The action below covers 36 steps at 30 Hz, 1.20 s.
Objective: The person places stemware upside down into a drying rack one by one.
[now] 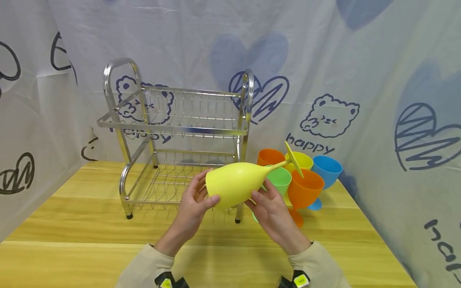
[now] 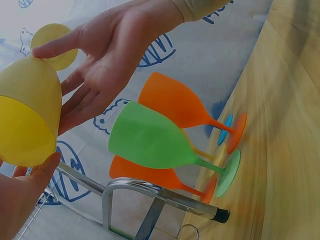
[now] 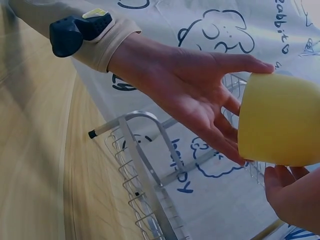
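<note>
Both hands hold a yellow plastic goblet (image 1: 234, 182) in front of the rack, tipped on its side. Its rim points left, and its stem rises to the right toward the round foot (image 1: 294, 160). Around the rim end, my left hand (image 1: 196, 204) grips the bowl with the thumb in front. My right hand (image 1: 270, 212) holds the bowl near the stem, thumb on one side and fingers on the other, as the left wrist view shows. The open mouth of the goblet (image 2: 25, 131) faces the left wrist camera.
A two-tier metal dish rack (image 1: 187, 129) stands behind the left hand. To its right are upright goblets: green (image 1: 279, 179), orange (image 1: 305, 190), blue (image 1: 327, 170), yellow (image 1: 304, 160) and another orange one (image 1: 268, 157). Patterned curtain (image 1: 198, 48) surrounds the wooden table (image 1: 72, 248).
</note>
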Tool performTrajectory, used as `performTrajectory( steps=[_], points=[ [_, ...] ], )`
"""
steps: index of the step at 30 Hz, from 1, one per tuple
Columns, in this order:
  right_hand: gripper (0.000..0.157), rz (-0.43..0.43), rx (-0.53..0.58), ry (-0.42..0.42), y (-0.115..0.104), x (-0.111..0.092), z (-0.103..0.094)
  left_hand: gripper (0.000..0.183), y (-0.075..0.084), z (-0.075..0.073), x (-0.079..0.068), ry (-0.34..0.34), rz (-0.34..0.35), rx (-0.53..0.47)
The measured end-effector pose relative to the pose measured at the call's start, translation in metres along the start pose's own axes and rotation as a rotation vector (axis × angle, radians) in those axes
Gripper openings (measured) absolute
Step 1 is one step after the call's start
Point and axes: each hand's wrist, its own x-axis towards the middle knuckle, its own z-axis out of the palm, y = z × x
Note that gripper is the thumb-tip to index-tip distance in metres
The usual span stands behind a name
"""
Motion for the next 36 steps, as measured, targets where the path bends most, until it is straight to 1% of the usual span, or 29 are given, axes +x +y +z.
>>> performTrajectory(
  steps=[3,7,9,11,12,14,16,19,21,24,27,28,31,34,36],
  points=[
    [0.046,-0.010,-0.014,0.016,0.001,0.000,0.000,0.072,-0.001,-0.001,0.000,-0.007,-0.001,0.018],
    [0.046,-0.036,-0.047,0.039,0.002,-0.001,-0.002,0.074,0.000,-0.005,0.000,-0.046,-0.003,0.088],
    [0.045,-0.053,-0.066,0.055,0.002,-0.001,-0.003,0.078,0.003,-0.008,0.000,-0.064,-0.004,0.151],
    [0.043,-0.069,-0.080,0.064,0.002,-0.002,-0.005,0.081,0.007,-0.011,-0.001,-0.076,0.010,0.220],
    [0.042,-0.075,-0.085,0.069,0.002,-0.002,-0.006,0.080,0.010,-0.012,-0.001,-0.075,0.023,0.258],
    [0.040,-0.086,-0.087,0.077,0.002,-0.003,-0.008,0.076,0.017,-0.016,-0.001,-0.060,0.070,0.322],
    [0.039,-0.100,-0.089,0.083,0.001,-0.004,-0.010,0.069,0.027,-0.020,-0.001,-0.034,0.130,0.386],
    [0.037,-0.129,-0.105,0.086,-0.001,-0.006,-0.013,0.065,0.046,-0.028,-0.001,0.024,0.215,0.484],
    [0.037,-0.150,-0.115,0.086,-0.002,-0.006,-0.015,0.065,0.061,-0.034,-0.001,0.078,0.257,0.577],
    [0.036,-0.166,-0.138,0.094,-0.006,-0.008,-0.019,0.066,0.085,-0.039,0.001,0.161,0.344,0.714],
    [0.037,-0.165,-0.169,0.114,-0.009,-0.010,-0.021,0.069,0.109,-0.047,0.005,0.235,0.433,0.835],
    [0.037,-0.161,-0.181,0.122,-0.010,-0.011,-0.022,0.070,0.117,-0.050,0.008,0.258,0.457,0.862],
    [0.040,-0.145,-0.235,0.147,-0.012,-0.014,-0.024,0.074,0.141,-0.066,0.019,0.324,0.457,0.928],
    [0.043,-0.127,-0.286,0.173,-0.014,-0.015,-0.026,0.077,0.162,-0.088,0.032,0.384,0.388,0.967],
    [0.045,-0.121,-0.324,0.192,-0.015,-0.016,-0.026,0.080,0.172,-0.105,0.040,0.402,0.327,0.973]
  ],
)
